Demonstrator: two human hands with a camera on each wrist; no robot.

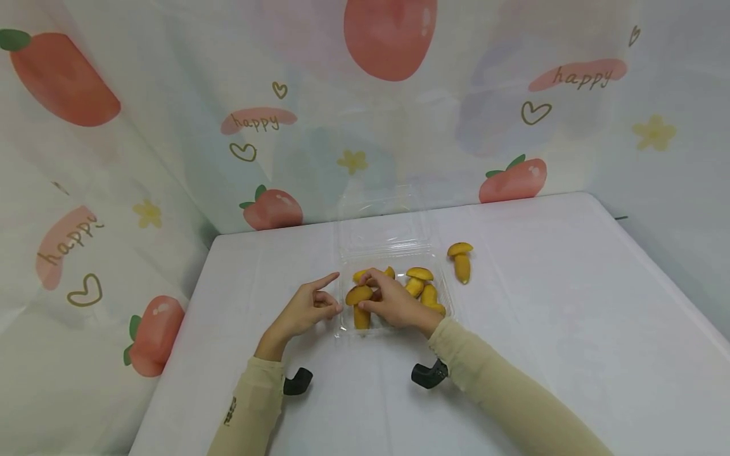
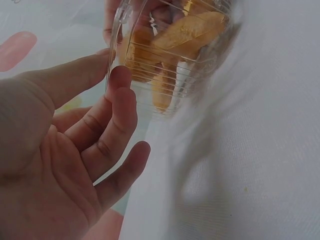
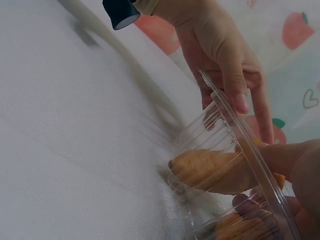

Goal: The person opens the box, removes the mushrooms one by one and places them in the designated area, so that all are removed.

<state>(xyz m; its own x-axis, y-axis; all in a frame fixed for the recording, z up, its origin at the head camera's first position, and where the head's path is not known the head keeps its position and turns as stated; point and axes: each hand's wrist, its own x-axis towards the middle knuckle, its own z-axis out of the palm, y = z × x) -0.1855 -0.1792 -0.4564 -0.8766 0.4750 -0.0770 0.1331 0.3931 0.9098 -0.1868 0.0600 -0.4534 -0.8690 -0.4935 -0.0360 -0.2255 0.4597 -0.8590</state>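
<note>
A clear plastic clamshell box [image 1: 383, 330] sits on the table with its lid [image 1: 384, 231] folded back. My left hand [image 1: 303, 310] is at its left side; the left wrist view shows the thumb and fingertips [image 2: 120, 77] pinching the box's rim. Over the box, my right hand [image 1: 396, 303] pinches a yellow mushroom [image 1: 362, 316] by its cap, between thumb and index finger. Its stem points toward the near wall, seen through the plastic in the right wrist view [image 3: 210, 170]. Beside it in the box lie several more yellow mushrooms [image 1: 419, 275], partly hidden by my right hand.
Another yellow mushroom [image 1: 461, 261] lies on the white table [image 1: 547, 304] to the right of the box. Black curved pieces [image 1: 428, 375] show beside both forearms. A printed curtain [image 1: 319, 95] hangs behind the table and along its left.
</note>
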